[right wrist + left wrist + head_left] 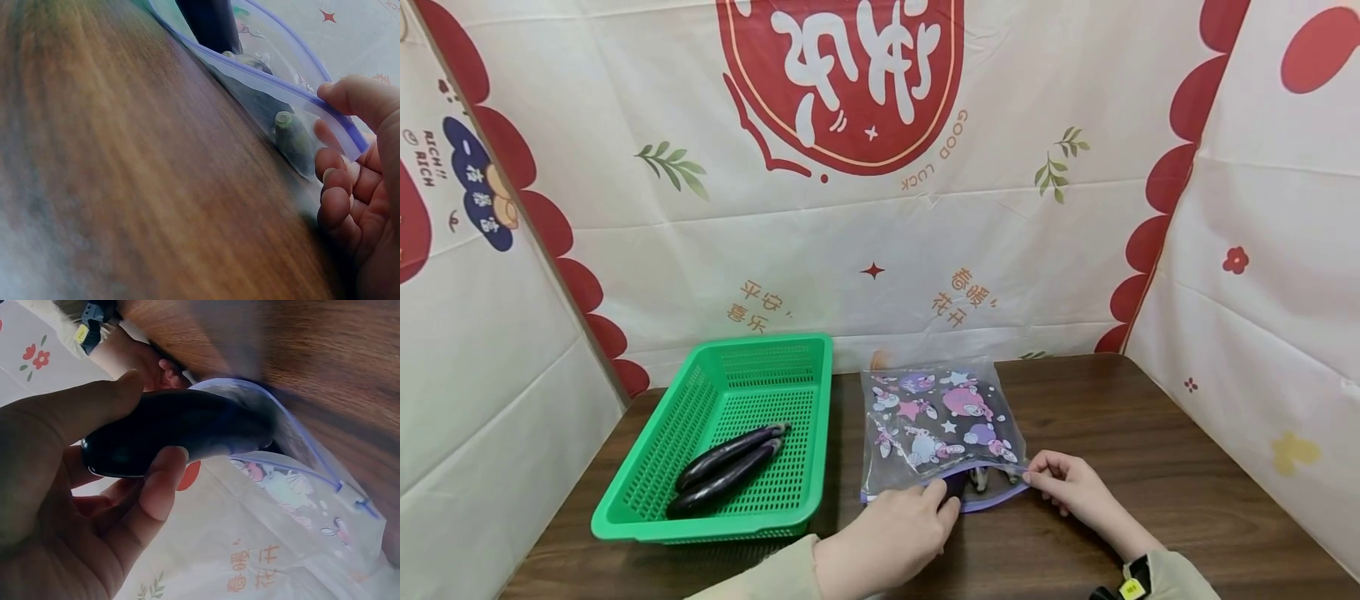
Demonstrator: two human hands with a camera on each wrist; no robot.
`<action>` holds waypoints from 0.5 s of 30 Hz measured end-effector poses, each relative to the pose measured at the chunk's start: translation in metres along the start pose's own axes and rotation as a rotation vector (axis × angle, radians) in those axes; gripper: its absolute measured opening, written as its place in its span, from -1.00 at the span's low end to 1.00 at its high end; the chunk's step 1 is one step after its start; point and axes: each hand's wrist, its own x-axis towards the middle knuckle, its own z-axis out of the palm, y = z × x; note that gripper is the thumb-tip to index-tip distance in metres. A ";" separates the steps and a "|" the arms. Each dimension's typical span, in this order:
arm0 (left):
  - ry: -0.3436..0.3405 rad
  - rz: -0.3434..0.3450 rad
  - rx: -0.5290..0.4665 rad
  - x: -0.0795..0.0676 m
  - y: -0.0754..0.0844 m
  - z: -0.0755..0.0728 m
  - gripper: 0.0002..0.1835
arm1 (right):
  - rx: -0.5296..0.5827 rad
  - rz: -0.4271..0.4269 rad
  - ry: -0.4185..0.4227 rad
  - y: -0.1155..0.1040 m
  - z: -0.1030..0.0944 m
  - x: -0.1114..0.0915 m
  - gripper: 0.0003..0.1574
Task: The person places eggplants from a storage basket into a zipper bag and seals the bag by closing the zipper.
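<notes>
My left hand [891, 533] grips a dark eggplant [169, 428] by one end, thumb on one side and fingers on the other. Its far end is inside the mouth of a clear zip bag [883, 458] printed with pink and purple cartoon figures. The bag lies on the table with its purple zip edge toward me. At the right corner of that edge, my right hand [1078, 492] pinches the rim between thumb and forefinger. Stem ends of other eggplants [284, 122] show inside the bag in the right wrist view; the rest of them is largely hidden.
A green perforated basket [823, 417] stands on the left of the brown wooden table [1150, 467]. Two eggplants [722, 483] lie side by side in it. A printed white cloth [865, 233] hangs behind the table and along both sides.
</notes>
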 end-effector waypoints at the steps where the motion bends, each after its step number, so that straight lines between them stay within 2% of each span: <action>1: -0.001 -0.003 0.005 0.001 0.000 0.002 -0.69 | 0.000 0.003 0.000 0.000 0.000 0.000 -0.74; 3: -0.008 -0.013 0.009 0.002 0.000 0.006 -0.68 | 0.000 -0.002 -0.004 0.001 0.000 -0.001 -0.74; 8: -0.081 -0.039 -0.006 0.009 0.002 0.013 -0.64 | 0.000 -0.003 -0.001 0.000 0.000 -0.002 -0.73; 15: -0.144 -0.055 0.005 0.019 0.007 0.015 -0.56 | -0.006 -0.017 0.005 -0.001 0.001 -0.001 -0.75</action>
